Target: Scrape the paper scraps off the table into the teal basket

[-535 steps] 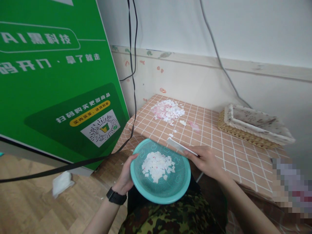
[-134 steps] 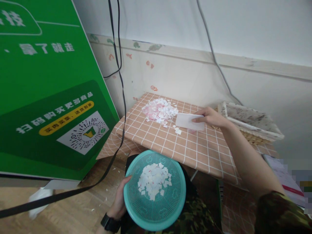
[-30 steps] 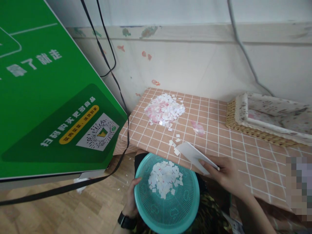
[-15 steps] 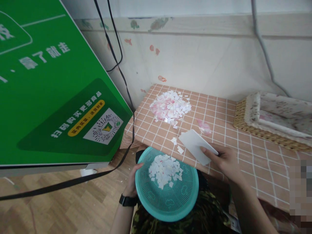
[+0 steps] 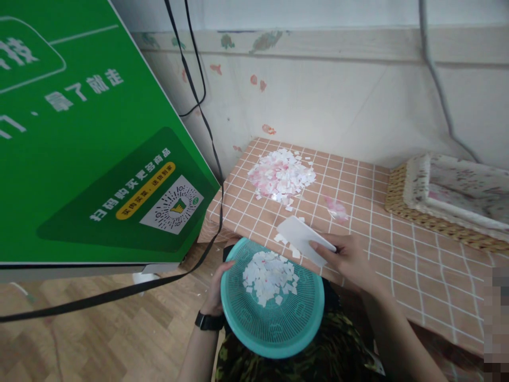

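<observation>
Right-hand fingers (image 5: 326, 253) clamp a thin white card (image 5: 302, 240) near loose white paper scraps (image 5: 295, 251) on the brown, white-checked cloth-covered tabletop (image 5: 358, 191); left-hand fingers (image 5: 225, 267), mostly hidden, clasp a round turquoise plastic colander (image 5: 274, 347) of scraps, lower centre. At centre lies a white-and-pink scrap heap (image 5: 281, 174). A flat black strap (image 5: 220, 204) crosses the tabletop's left corner. The green printed panel (image 5: 79, 132), left, and fabric-lined wicker basket (image 5: 398, 191), right, are cut off.

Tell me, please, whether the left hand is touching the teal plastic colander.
Touching. The head view shows the left hand at the side of the teal plastic colander, its thumb lapping over the rim.
</observation>
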Tool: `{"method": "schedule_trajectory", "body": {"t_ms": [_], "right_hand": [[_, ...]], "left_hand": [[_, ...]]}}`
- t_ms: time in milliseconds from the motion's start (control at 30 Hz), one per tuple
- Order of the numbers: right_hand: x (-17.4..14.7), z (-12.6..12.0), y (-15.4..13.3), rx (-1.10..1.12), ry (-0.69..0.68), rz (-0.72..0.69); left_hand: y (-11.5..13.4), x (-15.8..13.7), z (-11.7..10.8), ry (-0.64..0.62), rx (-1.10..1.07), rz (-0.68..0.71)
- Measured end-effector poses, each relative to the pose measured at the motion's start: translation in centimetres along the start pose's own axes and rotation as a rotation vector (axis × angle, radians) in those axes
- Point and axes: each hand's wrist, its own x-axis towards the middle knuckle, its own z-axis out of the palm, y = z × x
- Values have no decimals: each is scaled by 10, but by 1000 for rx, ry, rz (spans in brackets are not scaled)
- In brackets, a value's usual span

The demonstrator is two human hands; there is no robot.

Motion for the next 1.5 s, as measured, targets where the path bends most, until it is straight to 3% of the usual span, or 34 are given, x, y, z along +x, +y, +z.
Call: {"method": "schedule_trajectory", "body": {"t_ms": [167,233,333,433,733,1000,1267,1500], "right_hand": [[-10,4,-15,19,-180,-70],[-13,-4,-7,5,-55,-21],[-18,-23,13,-53,256,113],[-24,-38,27,-107,370,208],[-21,-26,29,54,282,241],[-2,-18,17,77,181,135],[-10,-36,22,105,397,257],[-9,-33,27,136,337,287]], "left_hand": [[-1,-4,1,10,9,-21],[-2,-5,1,20,6,-31],[-3,-6,1,50,-8,-18],[-4,-7,3,66,-22,1],[-6,-7,3,23,-46,-54],[-6,-8,5,32,-50,-35],[-7,-7,0,25,-17,-33],[-9,-2,-7,12,-5,-67]]}}
